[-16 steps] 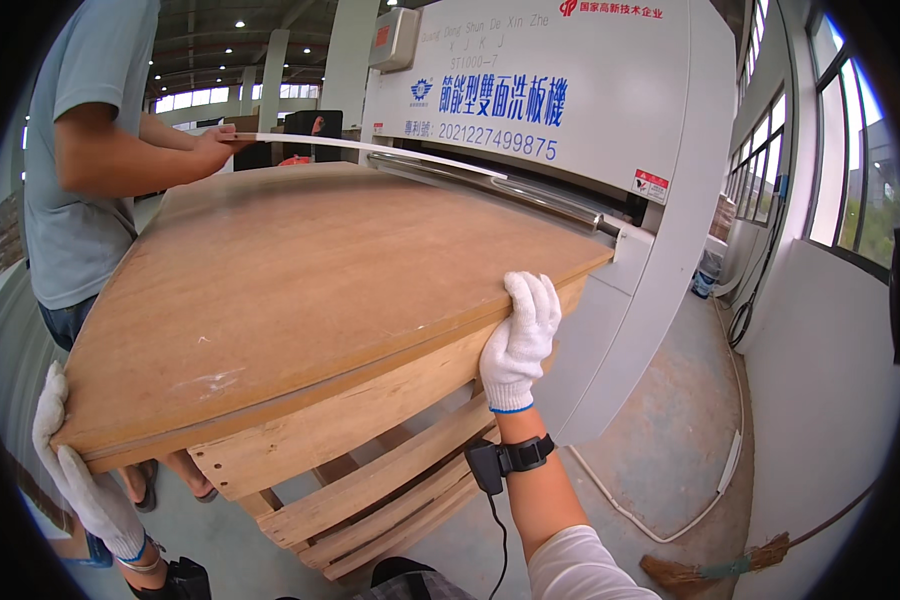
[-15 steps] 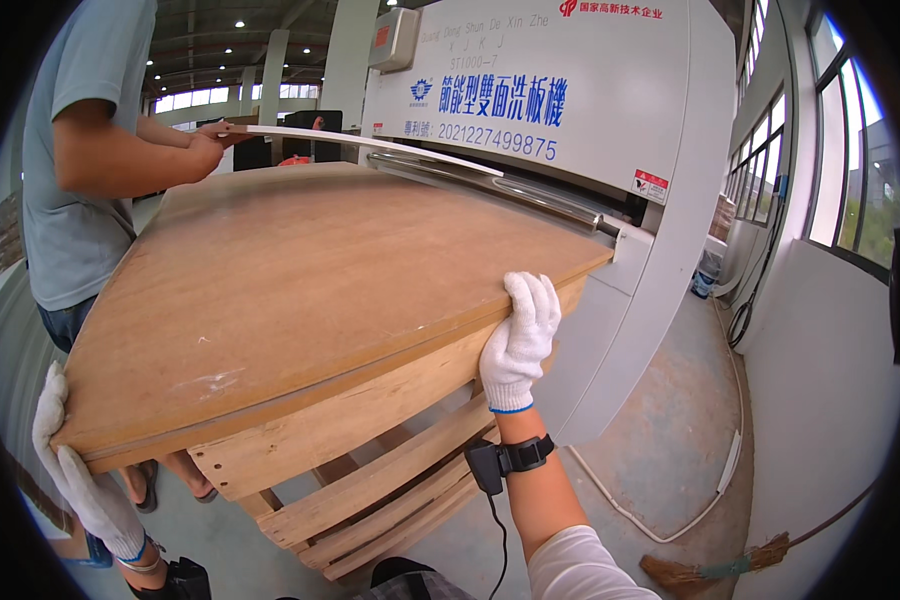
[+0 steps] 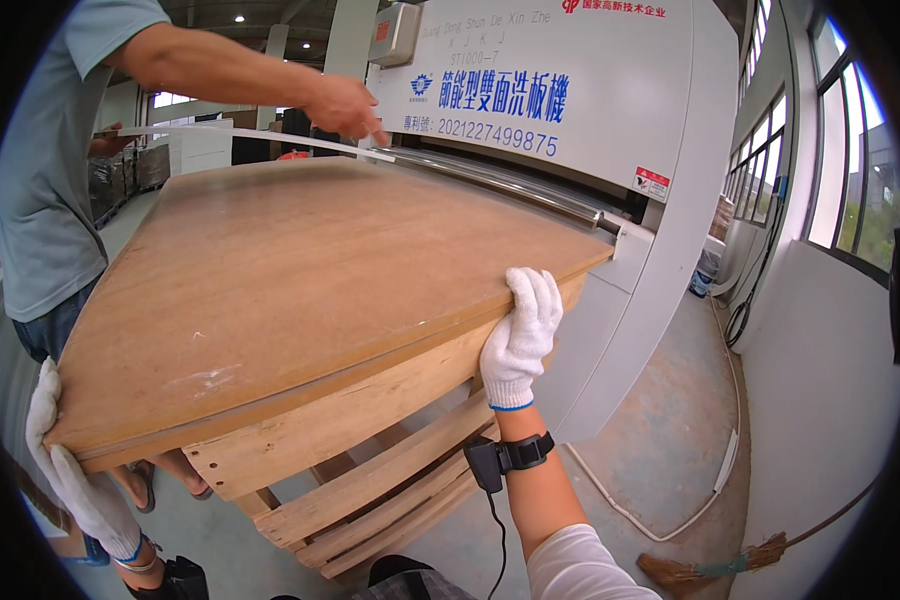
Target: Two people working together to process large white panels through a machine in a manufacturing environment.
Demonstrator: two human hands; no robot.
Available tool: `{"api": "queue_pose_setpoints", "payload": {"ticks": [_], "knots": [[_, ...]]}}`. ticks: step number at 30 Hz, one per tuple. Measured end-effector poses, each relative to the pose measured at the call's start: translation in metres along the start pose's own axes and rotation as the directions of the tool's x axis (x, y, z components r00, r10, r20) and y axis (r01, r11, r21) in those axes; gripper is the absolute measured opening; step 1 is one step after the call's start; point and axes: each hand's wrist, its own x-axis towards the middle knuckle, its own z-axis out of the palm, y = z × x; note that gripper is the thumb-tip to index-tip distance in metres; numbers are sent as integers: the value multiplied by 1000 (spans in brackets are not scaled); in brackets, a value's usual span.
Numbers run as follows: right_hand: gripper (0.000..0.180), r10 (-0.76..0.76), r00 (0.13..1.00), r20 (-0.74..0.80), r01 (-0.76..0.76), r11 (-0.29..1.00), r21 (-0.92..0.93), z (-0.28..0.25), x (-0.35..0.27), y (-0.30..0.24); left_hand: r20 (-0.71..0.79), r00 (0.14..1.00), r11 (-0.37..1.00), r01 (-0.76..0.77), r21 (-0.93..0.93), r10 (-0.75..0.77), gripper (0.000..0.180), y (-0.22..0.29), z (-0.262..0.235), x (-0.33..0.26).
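Observation:
A wide brown fiberboard sheet (image 3: pixel 310 270), apparently on top of others, lies on a wooden pallet (image 3: pixel 380 490). My left hand (image 3: pixel 75 480), in a white knit glove, grips the sheet's near left corner, thumb on the near side and fingers along the left edge. Farther right, my right hand (image 3: pixel 522 340), gloved alike, holds the near edge, its fingertips over the top. At the far left a co-worker in a light blue shirt (image 3: pixel 45 200) has one hand at the left end of a thin white panel (image 3: pixel 260 136). The co-worker's other hand (image 3: pixel 342 107), blurred, reaches over the panel's right end.
Beyond the board stands a large white machine (image 3: pixel 610 130) with a shiny metal roller (image 3: pixel 530 190) along its slot. Its side bounds the board on the right. A white hose (image 3: pixel 660 530) and a straw broom (image 3: pixel 715 562) lie on the floor near the right wall.
The co-worker has drawn the white panel leftward, off the roller, and swung one arm out toward the machine. My hands keep their hold, and the board shifts barely, if at all.

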Motion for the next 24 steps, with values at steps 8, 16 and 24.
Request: {"api": "queue_pose_setpoints", "payload": {"ticks": [8, 16, 24], "knots": [[53, 14, 1000, 18, -14, 1000, -11, 1, -2, 1, 6, 1000, 1000, -2, 20, 2, 50, -1, -2, 0], [53, 18, 999, 28, -18, 1000, 1, 0, -2, -1, 4, 1000, 1000, -3, 10, 3, 48, 2, -2, 0], [46, 33, 998, 54, -31, 999, -30, -2, 0, -5, 22, 1000, 999, -17, -46, 18, 50, 0, -1, 0]]}}
